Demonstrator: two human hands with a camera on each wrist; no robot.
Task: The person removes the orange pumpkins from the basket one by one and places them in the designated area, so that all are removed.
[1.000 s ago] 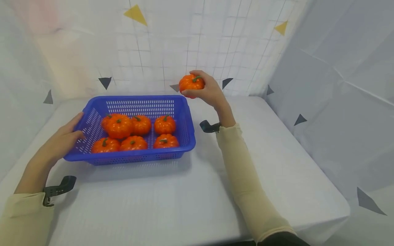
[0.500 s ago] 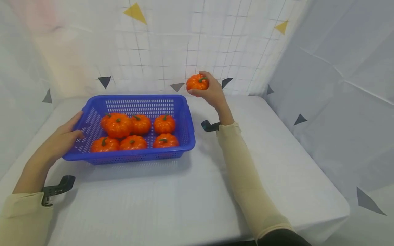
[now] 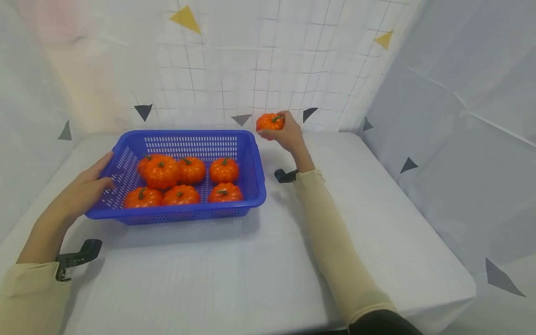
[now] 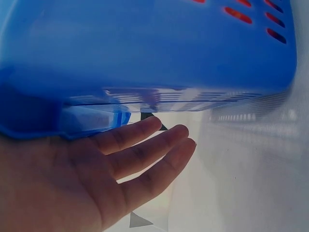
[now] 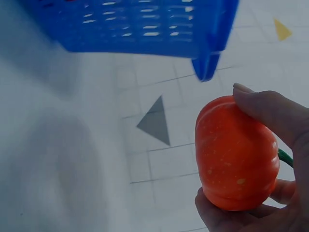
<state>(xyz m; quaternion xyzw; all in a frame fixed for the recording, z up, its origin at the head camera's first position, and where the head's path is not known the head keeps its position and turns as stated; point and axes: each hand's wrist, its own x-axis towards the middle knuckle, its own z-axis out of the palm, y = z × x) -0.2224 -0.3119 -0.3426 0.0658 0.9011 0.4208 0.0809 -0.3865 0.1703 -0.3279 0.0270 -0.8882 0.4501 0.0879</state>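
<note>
My right hand (image 3: 289, 135) grips a small orange pumpkin (image 3: 269, 123) with a green stem, held up beyond the back right corner of a blue plastic basket (image 3: 190, 214). Thumb and fingers close around the pumpkin (image 5: 236, 154) from the sides in the right wrist view. My left hand (image 3: 81, 193) holds the basket at its left rim, with the thumb reaching over the edge. Seen from the left wrist, three fingers (image 4: 145, 154) extend below the rim along the outer wall (image 4: 159, 53). Several more pumpkins (image 3: 161, 171) lie inside the basket, one resting on top of others.
The basket stands on a white-covered table (image 3: 176, 274), left of the middle. A white sheet (image 3: 234, 60) with grid lines hangs behind the table. A grey sheet (image 3: 452, 116) with dark triangles runs along the right side.
My right hand has carried the pumpkin a little to the right, then lower toward the table. The left hand and the basket have stayed in place.
</note>
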